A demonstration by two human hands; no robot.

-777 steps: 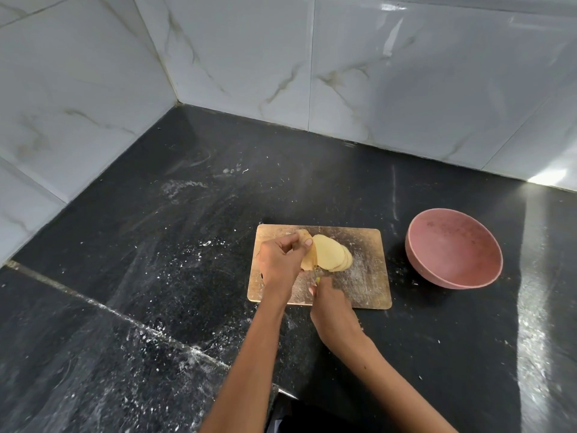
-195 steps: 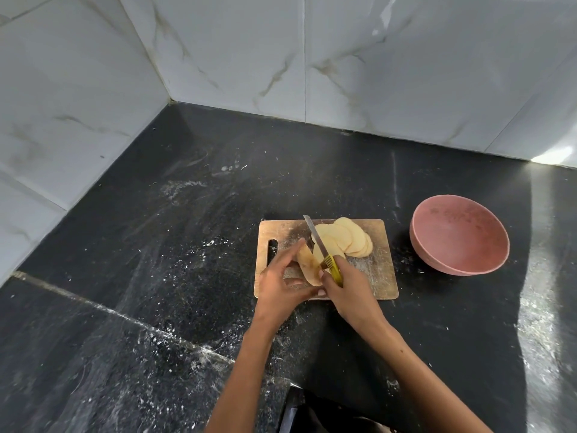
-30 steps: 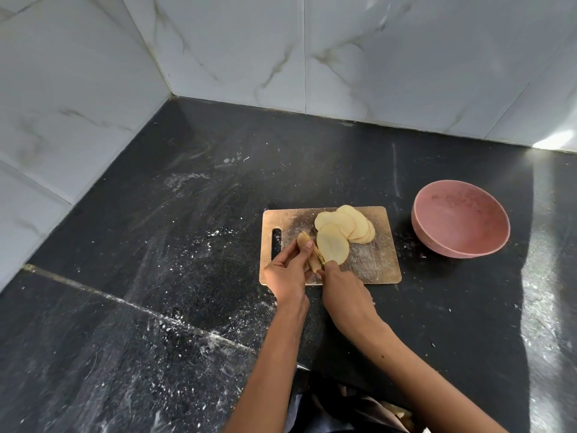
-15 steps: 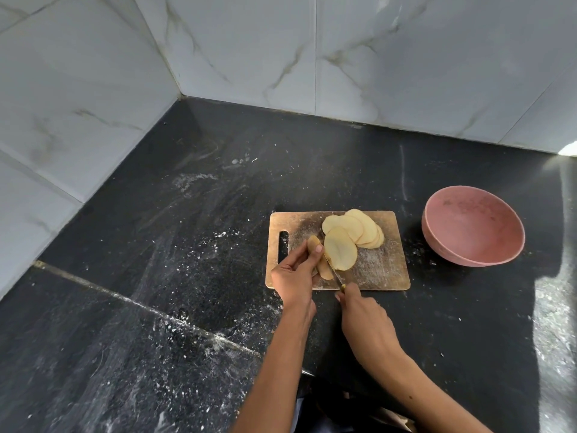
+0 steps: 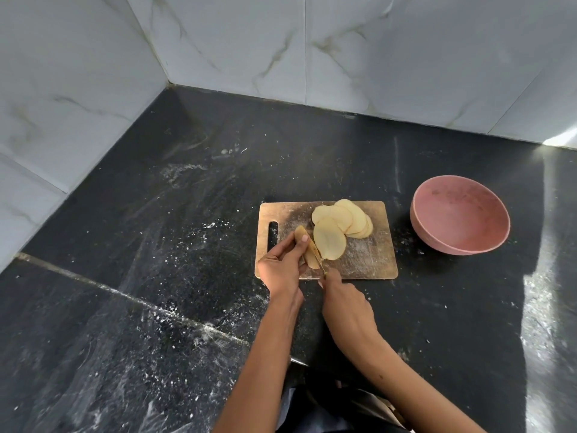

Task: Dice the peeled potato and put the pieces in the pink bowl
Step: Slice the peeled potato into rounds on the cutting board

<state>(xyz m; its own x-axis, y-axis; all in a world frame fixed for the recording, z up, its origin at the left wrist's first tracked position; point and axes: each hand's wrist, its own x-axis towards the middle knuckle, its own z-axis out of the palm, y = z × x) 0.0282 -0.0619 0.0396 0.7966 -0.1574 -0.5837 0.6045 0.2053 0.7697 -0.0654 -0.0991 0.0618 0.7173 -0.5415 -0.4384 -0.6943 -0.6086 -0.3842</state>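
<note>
On a small wooden cutting board [image 5: 368,260] my left hand [image 5: 281,267] pinches the last thin end of the peeled potato [image 5: 307,250], standing on edge. Just right of it my right hand [image 5: 343,301] grips a knife [image 5: 320,260] with a yellow handle; the blade lies against the potato piece and is mostly hidden. Several flat round potato slices [image 5: 340,226] lie fanned out on the board's far right part. The pink bowl [image 5: 460,218] stands on the counter to the right of the board, with no potato visible in it.
The black stone counter [image 5: 187,245] is dusted with white specks and has a seam running across the near left. White marble-pattern wall tiles [image 5: 281,42] close off the back and left sides. Dark clothing shows at the bottom edge.
Over the last second the freshly cut slice has fallen flat beside the stack, and the knife has drawn back toward me along the remaining potato end. The bowl and board stay put.
</note>
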